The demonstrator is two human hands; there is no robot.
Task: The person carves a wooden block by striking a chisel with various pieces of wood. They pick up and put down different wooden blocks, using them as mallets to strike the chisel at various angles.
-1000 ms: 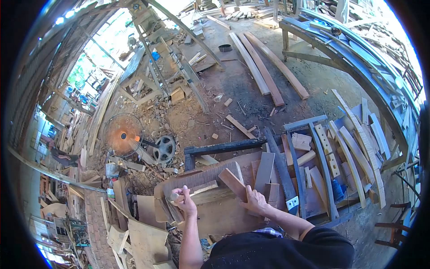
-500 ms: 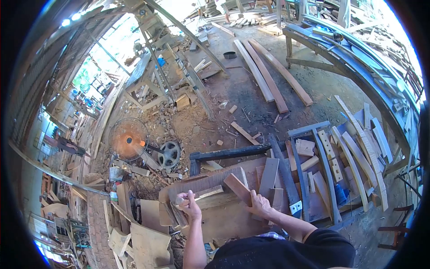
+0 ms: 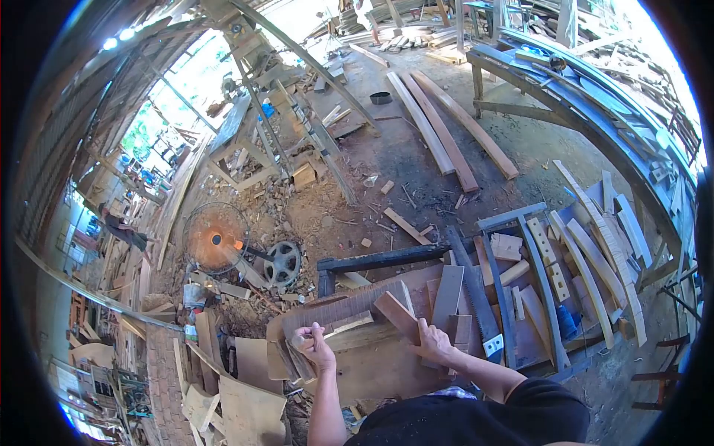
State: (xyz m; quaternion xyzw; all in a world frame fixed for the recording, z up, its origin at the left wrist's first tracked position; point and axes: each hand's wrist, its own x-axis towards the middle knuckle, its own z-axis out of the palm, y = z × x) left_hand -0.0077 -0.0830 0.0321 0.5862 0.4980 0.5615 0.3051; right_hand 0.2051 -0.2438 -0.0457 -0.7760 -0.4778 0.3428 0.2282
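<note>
My right hand [image 3: 433, 343] grips the near end of a flat brown wooden block [image 3: 396, 315], which is tilted up over the workbench. My left hand [image 3: 318, 349] is closed at the bench's left end, thumb and forefinger close together; I cannot tell what is in it. Just beyond its fingers lies a pale wood strip [image 3: 349, 324], beside a thick, rough-sawn timber [image 3: 357, 296]. Stacked wood offcuts [image 3: 297, 360] sit under the left wrist's outer side. Right of my right hand, a dark board [image 3: 448, 293] and a handsaw [image 3: 472, 297] lie across the bench.
Dark frame pieces [image 3: 535, 286] and curved wood strips [image 3: 595, 260] lie to the right. Long planks [image 3: 439, 126] rest on the ground ahead. A fan [image 3: 216, 239] and a spoked wheel [image 3: 282, 260] stand front left. One person [image 3: 128, 230] is far left, another [image 3: 366, 16] at the back.
My hands and the wooden block hold nearly the same pose. The view has shifted slightly, and the person far left has changed posture, with an arm or leg now reaching right.
</note>
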